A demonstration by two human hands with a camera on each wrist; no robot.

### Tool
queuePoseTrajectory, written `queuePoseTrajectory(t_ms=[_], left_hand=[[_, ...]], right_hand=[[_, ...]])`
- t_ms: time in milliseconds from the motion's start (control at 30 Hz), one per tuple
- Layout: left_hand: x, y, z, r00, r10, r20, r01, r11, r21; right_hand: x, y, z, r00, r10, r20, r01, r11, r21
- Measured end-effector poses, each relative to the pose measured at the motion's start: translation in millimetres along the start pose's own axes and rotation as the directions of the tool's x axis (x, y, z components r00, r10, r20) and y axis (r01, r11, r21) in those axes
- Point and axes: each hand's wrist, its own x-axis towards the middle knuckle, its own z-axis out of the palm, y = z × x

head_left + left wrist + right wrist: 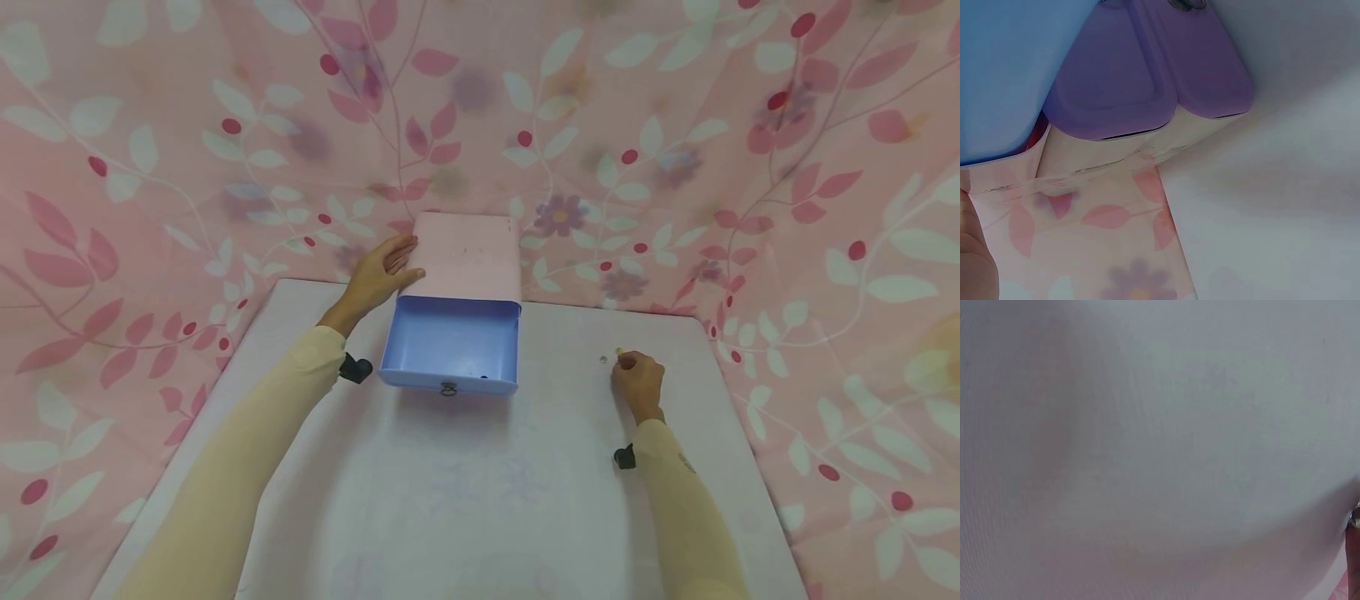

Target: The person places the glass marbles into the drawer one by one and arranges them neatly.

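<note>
Two sleeves (236, 450) lay nearest; the left hand (378, 275), spread, touched one box (465, 254) with one drawer (453, 333) pulled out; the right hand (640, 383) touched one of two beads (603, 360) on the table (555, 483), whether pinching I couldn't tell.

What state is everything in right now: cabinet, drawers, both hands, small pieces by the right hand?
Pink cabinet: one drawer out
Blue drawer: pulled open
Purple drawers: pushed in
Left hand: resting against the cabinet
Right hand: curled at a small shiny piece, grip unclear
Small clear piece: loose on the white table
</note>
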Motion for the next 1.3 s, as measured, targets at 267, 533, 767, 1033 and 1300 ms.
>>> queuePoseTrajectory(t_ms=[267,533,767,1033,1300], left_hand=[[0.2,-0.2,0.5,1.0,0.007,0.005,-0.007,1.0,-0.005],[-0.5,-1.6,-1.3,1.0,0.002,0.004,-0.002,1.0,-0.009],[-0.2,-1.7,-1.5,1.0,0.003,0.002,-0.003,1.0,-0.009],[-0.4,-0.4,-0.4,1.0,0.004,0.001,-0.004,1.0,0.001],[0.2,0.3,-0.6,1.0,0.008,0.001,-0.008,1.0,0.005]], right_hand=[[3.9,-7.2,-5.1,0.998,-0.031,-0.049,0.032,0.999,0.012],[8.1,-38.9,-11.0,0.968,-0.153,-0.197,0.184,0.971,0.151],[6.2,-80.3,-13.6,0.936,-0.247,-0.25,0.32,0.892,0.318],[-20.9,-139.4,-28.0,0.908,-0.39,-0.154,0.406,0.728,0.552],[-46.8,-186.5,-31.8,0.841,-0.527,-0.121,0.486,0.639,0.596]])
